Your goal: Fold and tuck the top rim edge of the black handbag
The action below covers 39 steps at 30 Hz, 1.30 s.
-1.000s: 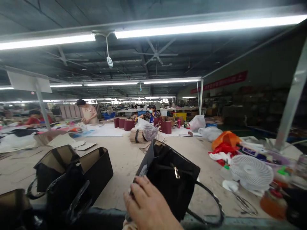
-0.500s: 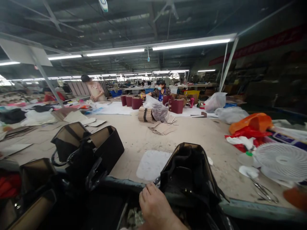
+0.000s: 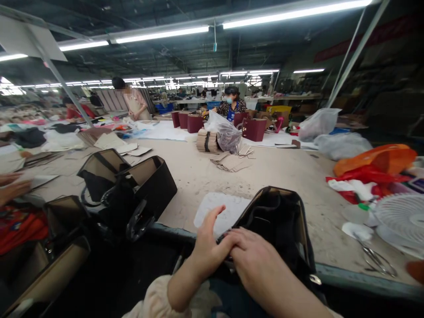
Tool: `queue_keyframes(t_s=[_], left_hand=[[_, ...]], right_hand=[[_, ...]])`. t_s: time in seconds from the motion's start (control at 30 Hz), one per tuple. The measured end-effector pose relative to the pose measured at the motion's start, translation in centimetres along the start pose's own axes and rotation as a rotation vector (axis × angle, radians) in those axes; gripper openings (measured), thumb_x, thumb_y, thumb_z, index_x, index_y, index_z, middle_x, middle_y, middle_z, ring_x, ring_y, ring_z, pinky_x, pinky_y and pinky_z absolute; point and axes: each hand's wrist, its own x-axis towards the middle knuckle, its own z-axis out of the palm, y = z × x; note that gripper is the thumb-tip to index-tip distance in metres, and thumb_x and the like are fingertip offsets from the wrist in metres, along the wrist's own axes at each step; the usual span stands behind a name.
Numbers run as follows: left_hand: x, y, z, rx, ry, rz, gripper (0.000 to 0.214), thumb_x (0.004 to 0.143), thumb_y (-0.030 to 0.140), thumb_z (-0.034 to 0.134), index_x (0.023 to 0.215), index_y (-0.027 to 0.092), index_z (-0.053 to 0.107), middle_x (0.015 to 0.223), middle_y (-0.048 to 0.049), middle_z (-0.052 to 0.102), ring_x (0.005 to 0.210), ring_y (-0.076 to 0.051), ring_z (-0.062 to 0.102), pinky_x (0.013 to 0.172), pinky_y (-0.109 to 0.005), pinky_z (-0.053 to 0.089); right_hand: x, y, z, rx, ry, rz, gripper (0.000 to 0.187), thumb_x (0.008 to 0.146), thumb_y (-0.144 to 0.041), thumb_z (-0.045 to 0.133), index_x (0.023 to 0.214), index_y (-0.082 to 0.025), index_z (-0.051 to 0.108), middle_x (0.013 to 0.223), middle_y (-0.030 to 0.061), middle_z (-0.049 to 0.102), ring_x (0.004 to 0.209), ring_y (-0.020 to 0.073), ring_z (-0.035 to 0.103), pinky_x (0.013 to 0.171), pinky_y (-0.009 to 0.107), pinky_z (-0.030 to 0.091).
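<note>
A black handbag (image 3: 300, 234) with a tan inner edge stands at the table's front edge, its mouth facing me. My left hand (image 3: 210, 249) is in front of its left side, one finger stretched upward and the thumb apart, reaching toward my other hand. My right hand (image 3: 256, 258) lies against the bag's near left rim with its fingers bent. The two hands touch and overlap, and the right fingertips are hidden, so what they grip does not show. A white sheet (image 3: 207, 207) lies on the table just behind the hands.
More black bags (image 3: 159, 190) stand at left. Another person's hands (image 3: 15, 187) show at the left edge. Scissors (image 3: 379, 260), a white fan (image 3: 406, 221) and orange and red bags (image 3: 374, 161) lie at right. Cardboard pieces (image 3: 232, 161) and maroon bags (image 3: 253, 128) are farther back.
My left hand has come up into view and met my right hand. The right hand has moved right and up against the black bag. The view has tilted down and turned left.
</note>
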Motion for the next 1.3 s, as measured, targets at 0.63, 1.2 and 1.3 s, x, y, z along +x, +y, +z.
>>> queue_keyframes(t_s=[0.63, 1.2, 1.3], left_hand=[[1.5, 0.3, 4.2, 0.371, -0.155, 0.055, 0.056, 0.074, 0.045, 0.07, 0.119, 0.013, 0.059, 0.112, -0.0143, 0.068, 0.104, -0.029, 0.064, 0.102, -0.05, 0.044], [0.5, -0.3, 3.6, 0.346, -0.068, 0.139, 0.029, 0.078, 0.028, 0.067, 0.107, 0.022, 0.067, 0.1, -0.0019, 0.074, 0.09, -0.02, 0.07, 0.109, -0.05, 0.036], [0.7, -0.5, 3.4, 0.327, -0.054, 0.148, 0.025, 0.081, 0.028, 0.066, 0.105, 0.022, 0.068, 0.101, -0.002, 0.074, 0.09, -0.02, 0.07, 0.108, -0.049, 0.038]], right_hand=[[0.9, 12.0, -7.2, 0.04, -0.02, -0.085, 0.023, 0.087, -0.024, 0.057, 0.107, -0.022, 0.067, 0.103, 0.0064, 0.067, 0.097, 0.0169, 0.062, 0.082, 0.029, 0.052], [2.7, 9.6, -3.4, 0.082, -0.185, -0.118, 0.016, 0.09, -0.027, 0.055, 0.084, -0.025, 0.069, 0.085, -0.0017, 0.07, 0.085, 0.0157, 0.061, 0.083, 0.035, 0.034], [2.9, 9.4, -3.2, 0.058, -0.166, -0.081, 0.015, 0.089, -0.026, 0.056, 0.082, -0.025, 0.069, 0.084, -0.0022, 0.07, 0.084, 0.0155, 0.061, 0.081, 0.035, 0.032]])
